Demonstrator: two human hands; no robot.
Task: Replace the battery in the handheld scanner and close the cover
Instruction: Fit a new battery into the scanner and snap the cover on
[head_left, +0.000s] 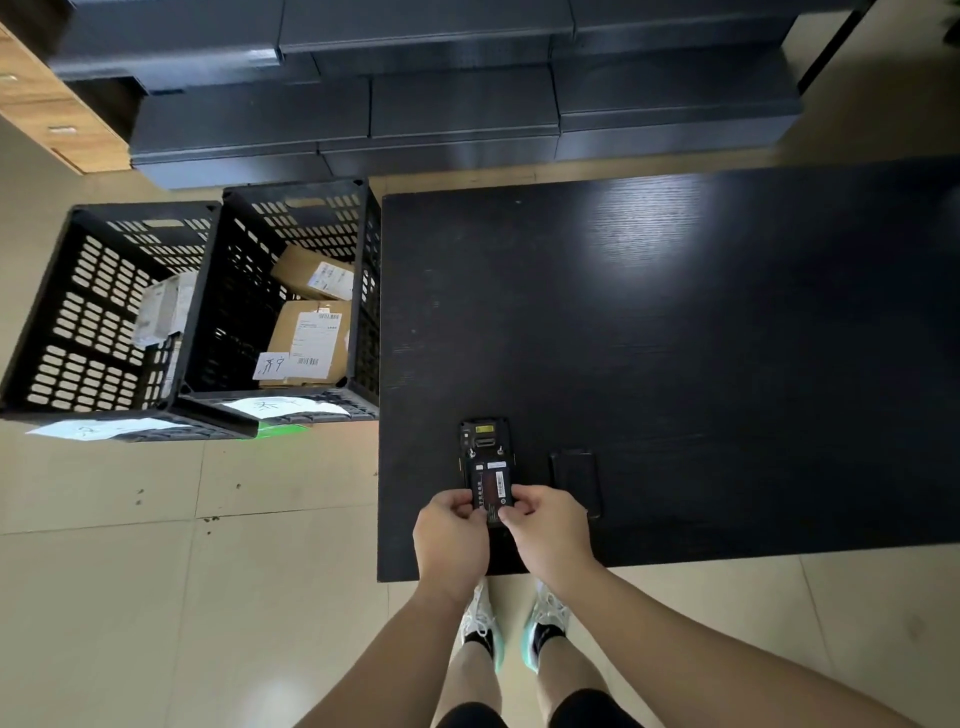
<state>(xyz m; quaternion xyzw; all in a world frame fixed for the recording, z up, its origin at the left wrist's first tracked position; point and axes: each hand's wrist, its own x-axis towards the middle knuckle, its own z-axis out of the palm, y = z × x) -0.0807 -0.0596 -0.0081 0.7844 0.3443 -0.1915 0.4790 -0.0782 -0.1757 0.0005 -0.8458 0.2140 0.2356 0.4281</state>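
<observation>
Black wood-grain tabletop (675, 364), near edge: my left hand (451, 540) and right hand (550, 530) meet over the handheld scanner (484, 452), which lies face down with its back open. Fingers of both hands pinch the near end of the battery (492, 488) (label upward) in its bay. Just right lies the detached cover (575, 480). Farther left, on the floor, stand two black crates (197, 312) holding parcels.
</observation>
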